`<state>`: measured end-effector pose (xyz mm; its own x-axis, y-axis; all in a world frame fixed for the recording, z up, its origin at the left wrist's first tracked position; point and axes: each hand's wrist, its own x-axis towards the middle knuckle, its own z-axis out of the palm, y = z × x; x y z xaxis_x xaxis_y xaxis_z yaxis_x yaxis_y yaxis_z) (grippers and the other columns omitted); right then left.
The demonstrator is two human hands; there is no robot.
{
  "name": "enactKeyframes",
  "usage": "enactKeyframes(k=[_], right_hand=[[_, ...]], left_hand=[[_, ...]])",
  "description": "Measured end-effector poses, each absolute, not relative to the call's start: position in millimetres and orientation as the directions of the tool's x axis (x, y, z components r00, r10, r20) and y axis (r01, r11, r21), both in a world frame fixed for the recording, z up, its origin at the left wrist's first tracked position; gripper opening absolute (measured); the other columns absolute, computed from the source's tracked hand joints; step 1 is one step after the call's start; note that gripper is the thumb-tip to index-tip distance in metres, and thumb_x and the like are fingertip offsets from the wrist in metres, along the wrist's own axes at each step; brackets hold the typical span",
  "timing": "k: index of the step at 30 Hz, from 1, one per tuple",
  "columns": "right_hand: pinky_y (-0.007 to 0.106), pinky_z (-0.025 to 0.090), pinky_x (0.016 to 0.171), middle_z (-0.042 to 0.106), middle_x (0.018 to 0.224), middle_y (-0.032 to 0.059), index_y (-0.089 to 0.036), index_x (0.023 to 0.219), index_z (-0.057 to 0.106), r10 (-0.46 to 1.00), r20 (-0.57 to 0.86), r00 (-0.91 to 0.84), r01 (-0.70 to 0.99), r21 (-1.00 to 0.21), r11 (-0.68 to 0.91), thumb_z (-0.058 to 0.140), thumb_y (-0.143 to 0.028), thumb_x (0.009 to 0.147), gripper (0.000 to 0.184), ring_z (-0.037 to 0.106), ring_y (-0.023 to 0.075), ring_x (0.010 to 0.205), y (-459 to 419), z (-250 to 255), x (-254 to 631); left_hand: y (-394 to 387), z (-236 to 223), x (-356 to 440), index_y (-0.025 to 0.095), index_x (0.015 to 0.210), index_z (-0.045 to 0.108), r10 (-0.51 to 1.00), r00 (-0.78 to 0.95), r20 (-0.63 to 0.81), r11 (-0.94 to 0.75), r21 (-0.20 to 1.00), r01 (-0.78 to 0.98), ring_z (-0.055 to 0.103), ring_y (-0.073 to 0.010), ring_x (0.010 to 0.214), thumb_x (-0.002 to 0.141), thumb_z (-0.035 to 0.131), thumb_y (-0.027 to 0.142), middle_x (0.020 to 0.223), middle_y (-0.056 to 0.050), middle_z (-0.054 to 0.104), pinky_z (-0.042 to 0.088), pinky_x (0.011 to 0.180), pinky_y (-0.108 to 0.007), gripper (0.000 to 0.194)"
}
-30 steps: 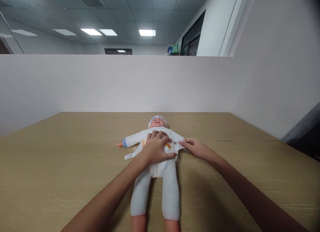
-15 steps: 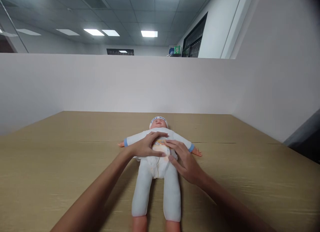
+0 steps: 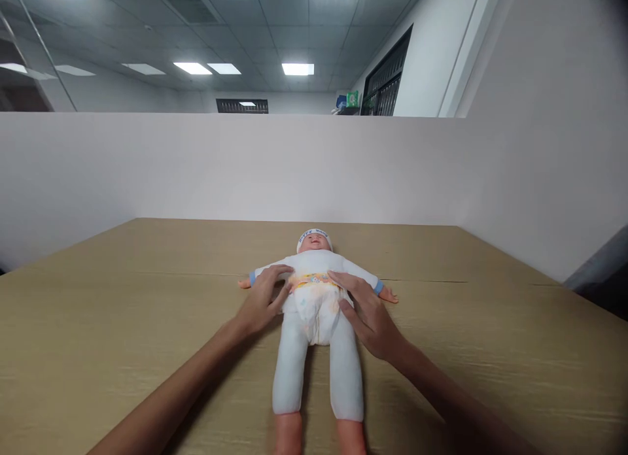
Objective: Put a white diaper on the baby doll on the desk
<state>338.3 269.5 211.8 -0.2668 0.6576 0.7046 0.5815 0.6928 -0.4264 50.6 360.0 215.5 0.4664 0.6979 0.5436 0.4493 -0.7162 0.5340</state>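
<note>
A baby doll lies on its back on the table, arms spread and legs toward me. It has a white headband with dark lettering, a white top with blue cuffs and white leggings. Around its waist and hips is a white diaper with a yellow and orange patterned band across the front. My left hand rests at the diaper's left side, fingers apart and reaching onto the band's end. At the right side of the waist lies my right hand, fingers extended over the diaper's edge and thumb apart.
The doll lies on a wide tan tabletop with a thin seam running across it. A white partition stands behind the table, and a white wall on the right. A dark object shows beyond the right edge.
My left hand has moved left off the middle of the doll's belly to its side, uncovering the diaper's patterned band. My right hand stays at the right side. The view has shifted slightly.
</note>
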Motion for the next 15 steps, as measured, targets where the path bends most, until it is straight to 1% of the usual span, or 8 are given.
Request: enactKeyframes(k=[2, 3, 5, 7, 9, 10, 13, 15], right_hand=[[0.044, 0.05, 0.116, 0.073, 0.138, 0.008, -0.027, 0.14, 0.066, 0.666, 0.711, -0.226, 0.594, -0.441, 0.673, 0.053, -0.032, 0.114, 0.03, 0.065, 0.026, 0.133, 270.8, 228.2, 323.2], [0.042, 0.052, 0.109, 0.075, 0.126, 0.0078, -0.025, 0.127, 0.069, 0.68, 0.7, -0.216, 0.609, -0.449, 0.655, 0.056, -0.032, 0.112, 0.021, 0.067, 0.0258, 0.122, 273.4, 237.1, 314.5], [0.038, 0.051, 0.097, 0.074, 0.108, 0.006, -0.023, 0.107, 0.067, 0.743, 0.635, -0.209, 0.662, -0.468, 0.586, 0.06, -0.033, 0.109, 0.012, 0.067, 0.0241, 0.106, 281.4, 254.6, 295.8], [0.033, 0.047, 0.087, 0.072, 0.1, 0.0035, -0.022, 0.096, 0.061, 0.842, 0.5, -0.202, 0.754, -0.47, 0.459, 0.065, -0.035, 0.105, 0.017, 0.065, 0.022, 0.097, 291.5, 269.4, 278.2], [0.031, 0.041, 0.077, 0.071, 0.095, 0.0021, -0.022, 0.09, 0.057, 0.913, 0.372, -0.169, 0.837, -0.435, 0.333, 0.072, -0.041, 0.101, 0.027, 0.063, 0.0205, 0.092, 301.7, 278.4, 264.0], [0.03, 0.036, 0.072, 0.07, 0.093, 0.0019, -0.021, 0.088, 0.055, 0.933, 0.33, -0.146, 0.865, -0.416, 0.282, 0.075, -0.044, 0.098, 0.031, 0.061, 0.02, 0.088, 306.2, 280.4, 258.8], [0.031, 0.023, 0.065, 0.068, 0.084, 0.0014, -0.022, 0.084, 0.053, 0.955, 0.286, -0.081, 0.896, -0.399, 0.195, 0.08, -0.045, 0.09, 0.037, 0.056, 0.0187, 0.078, 316.7, 277.4, 250.2], [0.031, 0.02, 0.064, 0.066, 0.081, 0.0003, -0.022, 0.083, 0.052, 0.962, 0.267, -0.048, 0.901, -0.405, 0.157, 0.081, -0.044, 0.087, 0.037, 0.054, 0.0177, 0.074, 320.6, 272.0, 248.8]], left_hand=[[358.9, 204.8, 32.5, 0.021, 0.13, 0.062, 0.741, 0.435, 0.512, -0.664, 0.459, 0.59, 0.063, -0.0326, 0.126, 0.111, 0.051, 0.046, 0.133, -0.013, 0.07, 0.046, 0.113, -0.053, 0.033], [357.9, 200.5, 25.8, 0.02, 0.122, 0.063, 0.77, 0.418, 0.482, -0.624, 0.43, 0.653, 0.065, -0.0335, 0.119, 0.109, 0.051, 0.048, 0.126, -0.013, 0.072, 0.047, 0.11, -0.054, 0.033], [355.1, 194.9, 17.7, 0.02, 0.108, 0.061, 0.823, 0.388, 0.414, -0.542, 0.372, 0.753, 0.064, -0.0358, 0.11, 0.105, 0.053, 0.051, 0.114, -0.014, 0.072, 0.046, 0.106, -0.056, 0.031], [352.4, 193.0, 14.7, 0.023, 0.098, 0.058, 0.87, 0.347, 0.351, -0.468, 0.365, 0.804, 0.062, -0.0394, 0.11, 0.098, 0.057, 0.051, 0.109, -0.015, 0.071, 0.044, 0.105, -0.058, 0.028], [351.8, 193.4, 13.3, 0.024, 0.09, 0.055, 0.908, 0.298, 0.294, -0.404, 0.428, 0.809, 0.062, -0.0423, 0.113, 0.092, 0.06, 0.05, 0.106, -0.017, 0.07, 0.043, 0.104, -0.057, 0.026], [352.7, 194.2, 12.4, 0.025, 0.087, 0.054, 0.924, 0.277, 0.264, -0.374, 0.473, 0.798, 0.063, -0.0419, 0.109, 0.089, 0.062, 0.05, 0.102, -0.016, 0.07, 0.044, 0.101, -0.055, 0.026], [359.8, 199.8, 9.1, 0.026, 0.077, 0.052, 0.952, 0.241, 0.188, -0.306, 0.594, 0.744, 0.064, -0.0325, 0.085, 0.086, 0.058, 0.049, 0.083, -0.008, 0.067, 0.046, 0.082, -0.044, 0.026], [365.2, 207.0, 9.8, 0.026, 0.072, 0.048, 0.956, 0.24, 0.167, -0.288, 0.677, 0.677, 0.06, -0.0256, 0.075, 0.089, 0.051, 0.051, 0.076, -0.003, 0.061, 0.044, 0.074, -0.037, 0.03]])
